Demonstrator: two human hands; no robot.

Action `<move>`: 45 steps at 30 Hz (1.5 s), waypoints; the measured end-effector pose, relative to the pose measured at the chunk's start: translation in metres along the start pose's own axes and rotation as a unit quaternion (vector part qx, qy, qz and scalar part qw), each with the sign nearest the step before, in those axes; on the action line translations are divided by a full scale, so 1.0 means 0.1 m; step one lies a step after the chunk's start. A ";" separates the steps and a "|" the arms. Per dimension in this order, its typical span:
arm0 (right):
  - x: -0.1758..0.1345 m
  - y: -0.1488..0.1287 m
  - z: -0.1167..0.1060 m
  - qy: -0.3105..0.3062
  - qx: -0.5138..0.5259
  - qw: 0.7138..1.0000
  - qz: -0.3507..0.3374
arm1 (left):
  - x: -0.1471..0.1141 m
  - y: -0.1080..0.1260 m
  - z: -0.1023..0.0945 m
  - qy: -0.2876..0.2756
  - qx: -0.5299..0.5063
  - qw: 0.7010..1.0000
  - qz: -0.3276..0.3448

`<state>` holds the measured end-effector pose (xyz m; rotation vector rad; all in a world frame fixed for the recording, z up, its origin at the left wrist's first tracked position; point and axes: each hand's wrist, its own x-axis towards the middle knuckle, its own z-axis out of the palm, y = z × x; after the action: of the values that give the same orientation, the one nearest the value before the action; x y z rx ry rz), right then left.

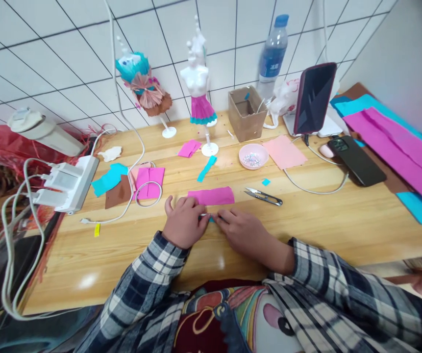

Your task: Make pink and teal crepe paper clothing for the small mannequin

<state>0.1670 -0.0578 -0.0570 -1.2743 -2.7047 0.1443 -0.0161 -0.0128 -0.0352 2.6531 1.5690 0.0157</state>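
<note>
Worktop [86, 255] of light wood, seen from above, with a person's left hand [182, 224] and right hand [246, 236] close together, fingertips meeting at a small blue piece [211, 219] that lies between them, mostly hidden; whether either hand is clamped on it cannot be told. Just beyond the fingers lies a pink strip [215, 196], with small black snips [265, 197] to its right.

A white power strip [78, 189] lies left, a dark phone [359, 162] right — a blue-capped bottle [272, 55] stands near the tiled wall [220, 29].
</note>
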 end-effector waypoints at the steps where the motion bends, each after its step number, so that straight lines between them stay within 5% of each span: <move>1: -0.01 0.00 -0.01 0.002 -0.001 1.000 0.000 | 0.00 -0.01 -0.01 -0.004 -0.004 1.000 -0.002; 18: -0.04 0.00 -0.01 0.003 0.012 1.000 0.006 | 0.01 -0.29 -0.10 -0.051 -0.036 0.996 -0.067; 45: -0.04 -0.01 -0.03 -0.011 0.033 0.999 0.025 | -0.11 -0.33 -0.06 -0.008 -0.056 0.996 -0.075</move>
<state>0.1695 -0.0610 -0.0538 -1.3295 -2.6630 0.2529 -0.0509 -0.0063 -0.0308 2.4409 1.7040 0.0719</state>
